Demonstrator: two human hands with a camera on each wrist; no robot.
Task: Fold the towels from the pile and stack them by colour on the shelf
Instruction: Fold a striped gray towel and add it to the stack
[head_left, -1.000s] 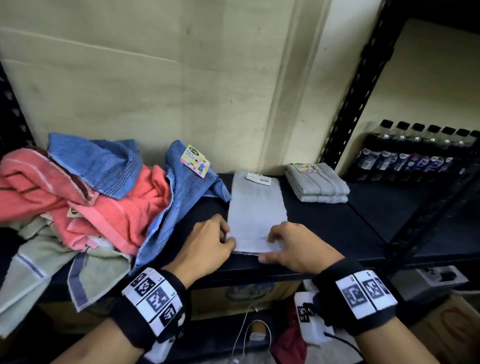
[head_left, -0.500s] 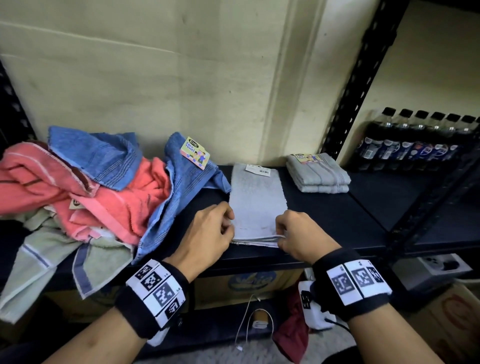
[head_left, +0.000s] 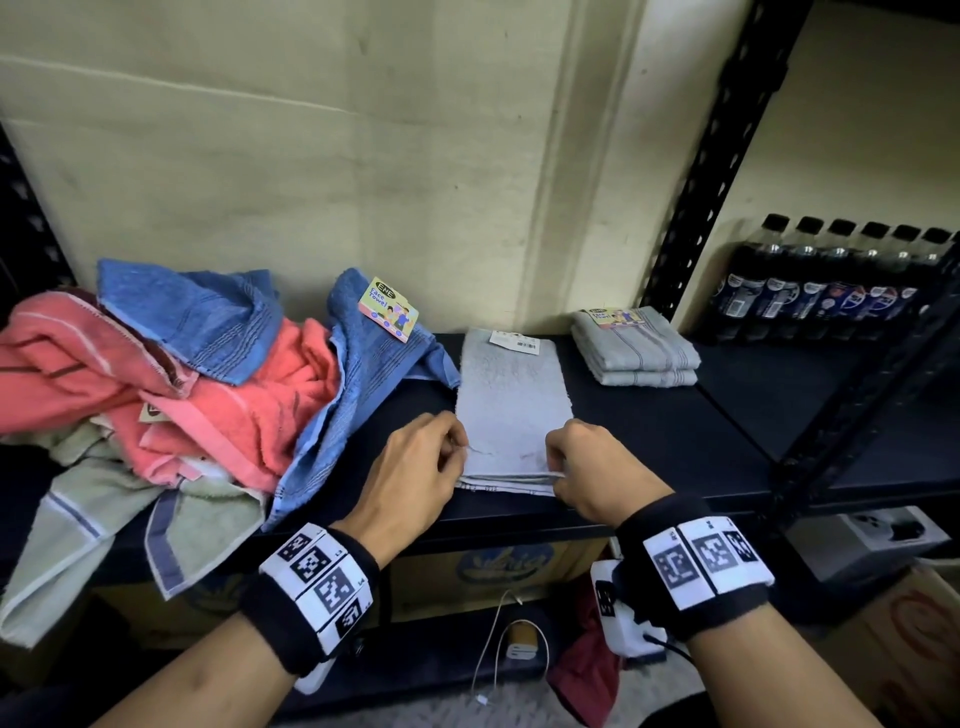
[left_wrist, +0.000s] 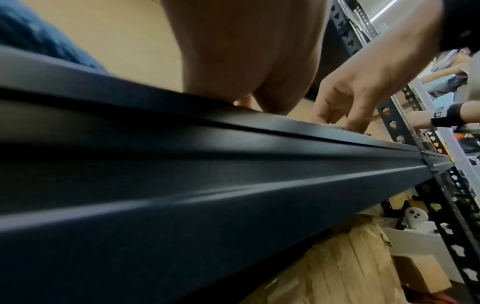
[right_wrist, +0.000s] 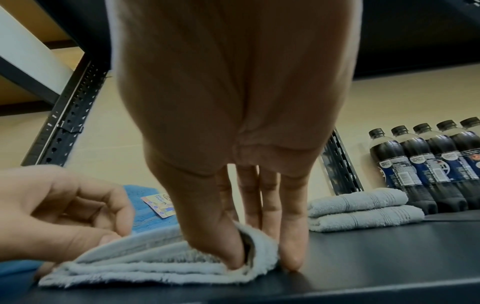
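On the black shelf (head_left: 649, 441) a grey towel (head_left: 511, 400) lies folded lengthwise between the towel pile (head_left: 182, 395) and the folded grey stack (head_left: 636, 348). The left hand (head_left: 415, 478) pinches its near left corner, and the right hand (head_left: 592, 467) pinches the near right corner, thumb tucked between layers.

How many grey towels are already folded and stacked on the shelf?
2. The folded grey towels lie one on the other at the back right of the black metal shelf, beside the bottles. A third grey towel, pinched by both hands, is unfinished.
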